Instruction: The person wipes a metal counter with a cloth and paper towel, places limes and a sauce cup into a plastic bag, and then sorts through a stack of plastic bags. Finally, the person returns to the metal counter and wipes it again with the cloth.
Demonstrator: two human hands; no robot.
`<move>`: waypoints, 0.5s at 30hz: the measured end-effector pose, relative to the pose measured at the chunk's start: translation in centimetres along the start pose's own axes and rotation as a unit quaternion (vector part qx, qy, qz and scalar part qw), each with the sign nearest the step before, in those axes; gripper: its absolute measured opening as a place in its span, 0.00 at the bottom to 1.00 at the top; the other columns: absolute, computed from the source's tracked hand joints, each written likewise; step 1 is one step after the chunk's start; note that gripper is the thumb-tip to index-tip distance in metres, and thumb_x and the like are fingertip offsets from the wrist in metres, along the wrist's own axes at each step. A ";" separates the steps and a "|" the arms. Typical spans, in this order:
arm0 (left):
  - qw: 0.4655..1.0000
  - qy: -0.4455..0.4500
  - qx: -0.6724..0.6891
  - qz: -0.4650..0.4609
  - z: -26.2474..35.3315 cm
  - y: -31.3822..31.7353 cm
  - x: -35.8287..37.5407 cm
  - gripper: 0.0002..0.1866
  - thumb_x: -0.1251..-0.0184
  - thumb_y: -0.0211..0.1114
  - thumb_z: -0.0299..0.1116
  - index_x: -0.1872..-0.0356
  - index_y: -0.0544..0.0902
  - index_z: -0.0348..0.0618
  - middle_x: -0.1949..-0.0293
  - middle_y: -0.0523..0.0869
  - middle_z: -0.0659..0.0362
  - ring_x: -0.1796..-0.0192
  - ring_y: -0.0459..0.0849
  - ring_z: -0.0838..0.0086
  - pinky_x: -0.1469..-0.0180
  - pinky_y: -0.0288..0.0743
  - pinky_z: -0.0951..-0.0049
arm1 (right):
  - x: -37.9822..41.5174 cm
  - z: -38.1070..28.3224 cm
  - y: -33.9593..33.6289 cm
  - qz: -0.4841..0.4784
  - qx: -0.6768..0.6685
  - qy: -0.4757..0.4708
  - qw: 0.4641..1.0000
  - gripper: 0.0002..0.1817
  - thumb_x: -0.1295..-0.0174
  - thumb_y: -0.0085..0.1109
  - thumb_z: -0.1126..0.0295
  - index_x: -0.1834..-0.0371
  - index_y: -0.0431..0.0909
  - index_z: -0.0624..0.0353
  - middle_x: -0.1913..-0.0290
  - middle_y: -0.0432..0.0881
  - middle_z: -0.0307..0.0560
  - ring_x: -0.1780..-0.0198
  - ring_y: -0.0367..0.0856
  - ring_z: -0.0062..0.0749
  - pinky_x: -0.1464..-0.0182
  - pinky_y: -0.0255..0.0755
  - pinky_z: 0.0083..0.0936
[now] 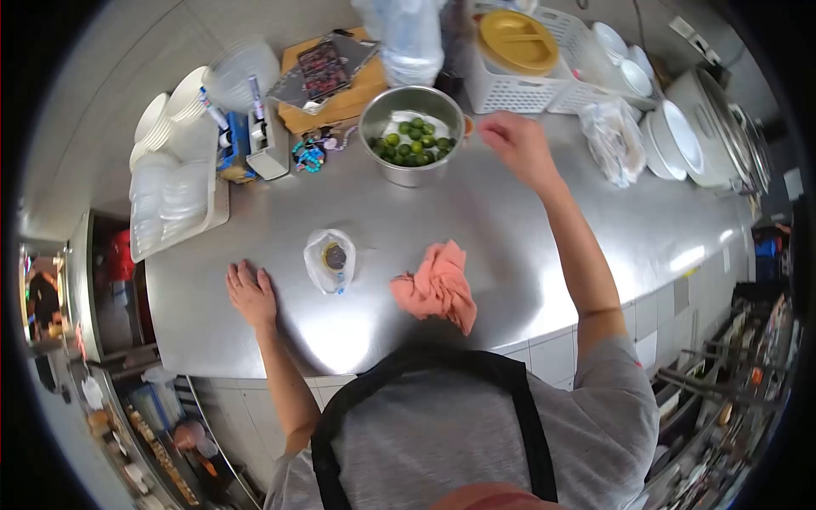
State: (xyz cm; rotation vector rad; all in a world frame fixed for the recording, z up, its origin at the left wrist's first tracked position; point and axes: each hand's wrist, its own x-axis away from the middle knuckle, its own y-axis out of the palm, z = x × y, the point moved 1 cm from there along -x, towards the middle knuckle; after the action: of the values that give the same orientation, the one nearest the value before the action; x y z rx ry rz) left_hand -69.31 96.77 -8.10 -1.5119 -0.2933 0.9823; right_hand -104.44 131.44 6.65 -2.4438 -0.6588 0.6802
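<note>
My left hand [249,293] rests flat on the steel counter [527,255], fingers spread, holding nothing. My right hand [516,143] reaches out over the counter beside a steel bowl [411,170] that holds several green limes [413,143]; the fingers are loosely curled and I cannot see anything in them. A small clear plastic bag [331,260] with a round object inside lies between my hands. A crumpled salmon-pink cloth [437,285] sits on the counter in front of my chest.
White plastic baskets with a yellow plate [517,41] stand at the back. Stacked white bowls and a rice cooker [714,127] stand at the right. A clear bag [614,140] lies near them. A white tray [170,221] and plates stand at left, with a wooden board [340,102] behind.
</note>
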 end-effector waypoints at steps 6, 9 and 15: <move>0.999 0.007 0.054 0.002 -0.2 -0.6 -0.1 0.22 0.37 0.56 0.43 0.44 0.71 0.45 0.39 0.69 0.47 0.37 0.64 0.49 0.38 0.58 0.54 | -8.9 0.8 8.5 -0.285 0.256 -0.210 0.899 0.07 0.53 0.56 0.77 0.71 0.81 0.54 0.69 0.82 0.50 0.66 0.82 0.42 0.64 0.74 0.34; 0.998 0.018 0.059 0.011 -0.1 -0.7 -0.3 0.21 0.37 0.56 0.42 0.45 0.72 0.44 0.41 0.70 0.46 0.38 0.65 0.48 0.39 0.59 0.54 | -9.6 2.0 11.0 -0.369 0.375 -0.203 0.826 0.08 0.55 0.57 0.76 0.71 0.82 0.50 0.67 0.82 0.48 0.63 0.82 0.42 0.62 0.75 0.34; 0.999 0.001 0.053 0.010 0.4 -0.8 -0.5 0.21 0.38 0.56 0.41 0.45 0.72 0.44 0.41 0.70 0.46 0.38 0.65 0.48 0.39 0.59 0.54 | -9.4 2.2 11.6 -0.399 0.415 -0.191 0.795 0.06 0.52 0.56 0.75 0.72 0.82 0.56 0.66 0.82 0.50 0.61 0.83 0.42 0.59 0.77 0.31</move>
State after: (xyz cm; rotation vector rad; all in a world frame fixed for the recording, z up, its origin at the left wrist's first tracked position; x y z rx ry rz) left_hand -69.67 96.86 -7.15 -1.4220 -0.2209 0.9969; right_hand -109.21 118.19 1.28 -1.0630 -1.1387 0.8462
